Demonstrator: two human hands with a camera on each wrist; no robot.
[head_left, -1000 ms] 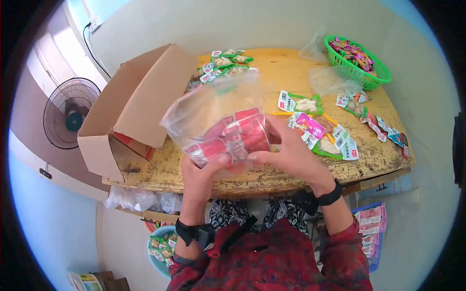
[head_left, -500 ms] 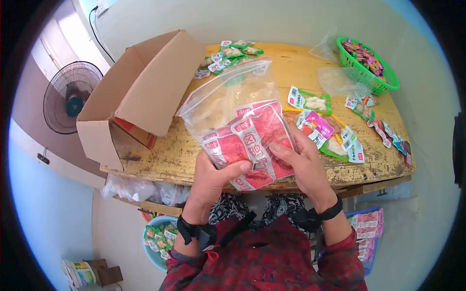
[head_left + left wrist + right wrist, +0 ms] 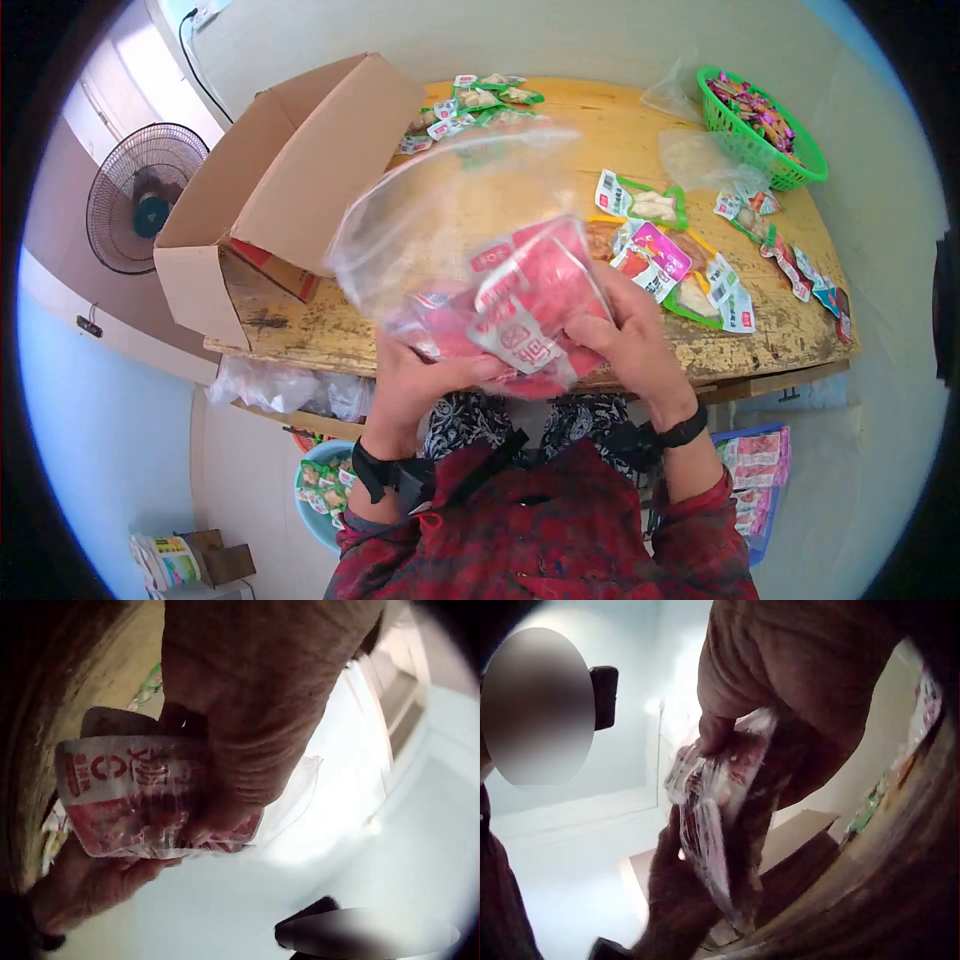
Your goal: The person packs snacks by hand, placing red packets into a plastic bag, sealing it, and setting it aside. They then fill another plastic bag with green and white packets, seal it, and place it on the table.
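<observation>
Both hands hold a clear plastic bag (image 3: pixel 440 215) over the front edge of the table. Red-and-white snack packets (image 3: pixel 540 300) lie in its lower part, and its upper part spreads loose toward the back. The left hand (image 3: pixel 425 385) grips the bag's lower left, thumb across the front. On the right side, the right hand (image 3: pixel 640 335) grips it with the thumb pressed on a packet. In the left wrist view, red lettering shows on a packet (image 3: pixel 142 795) under the thumb. The right wrist view shows the wrinkled plastic (image 3: pixel 720 795) pinched under the right thumb.
An open cardboard box (image 3: pixel 290 170) stands at the left of the wooden table (image 3: pixel 590 120). Green-edged snack packets (image 3: pixel 480 98) lie at the back, with more packets (image 3: pixel 660 265) right of the hands. A green basket (image 3: pixel 765 165) of wrapped snacks stands at the back right.
The bag came nearer the body and turned its packets face-up, then tilted back a little. Its loose upper part has swung to the left. Both hands keep their grip.
</observation>
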